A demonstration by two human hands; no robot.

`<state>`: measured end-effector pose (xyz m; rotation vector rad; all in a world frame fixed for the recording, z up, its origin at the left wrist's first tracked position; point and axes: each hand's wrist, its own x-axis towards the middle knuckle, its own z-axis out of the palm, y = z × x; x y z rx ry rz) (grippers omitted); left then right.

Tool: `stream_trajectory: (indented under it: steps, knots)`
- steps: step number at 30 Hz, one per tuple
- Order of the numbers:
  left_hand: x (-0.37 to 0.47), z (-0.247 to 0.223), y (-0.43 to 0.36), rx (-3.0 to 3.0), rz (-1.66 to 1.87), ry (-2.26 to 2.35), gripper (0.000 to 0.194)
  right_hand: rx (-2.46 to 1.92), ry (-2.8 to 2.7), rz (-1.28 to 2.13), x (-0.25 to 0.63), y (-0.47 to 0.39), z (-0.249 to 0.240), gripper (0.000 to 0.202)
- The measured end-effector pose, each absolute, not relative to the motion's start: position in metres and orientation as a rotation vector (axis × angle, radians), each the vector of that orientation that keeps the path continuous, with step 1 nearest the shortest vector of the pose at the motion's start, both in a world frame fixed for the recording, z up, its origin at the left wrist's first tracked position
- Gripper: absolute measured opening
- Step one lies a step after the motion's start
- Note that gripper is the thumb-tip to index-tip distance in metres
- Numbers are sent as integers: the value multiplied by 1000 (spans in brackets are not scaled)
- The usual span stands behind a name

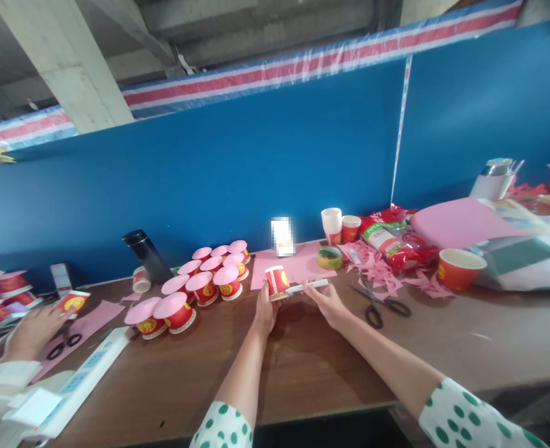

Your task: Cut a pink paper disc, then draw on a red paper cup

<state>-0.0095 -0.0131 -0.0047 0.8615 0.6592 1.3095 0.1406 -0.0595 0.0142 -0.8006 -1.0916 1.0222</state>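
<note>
Within left hand (265,310), cup (275,280) partly hidden

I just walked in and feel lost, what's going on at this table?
The person's left hand holds a small red-and-white paper cup, tilted, while the right hand holds a slim white pen-like tool, its tip at or near the cup. Left of them stand red paper cups topped with round pink paper. Farther left, a co-worker's hand holds another red paper cup.

Red cup (275,279), green-dotted white sleeves (223,427)
</note>
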Motion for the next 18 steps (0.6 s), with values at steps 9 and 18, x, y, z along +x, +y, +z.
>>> stream_trajectory:
  steps: [9,18]
  knots:
    - [-10,-5,-13,872,1322,662,44,-784,-1122,1032,141,-59,12,27]
    - [-10,-5,-14,904,1312,673,43,-777,-1125,1013,140,-58,10,25]
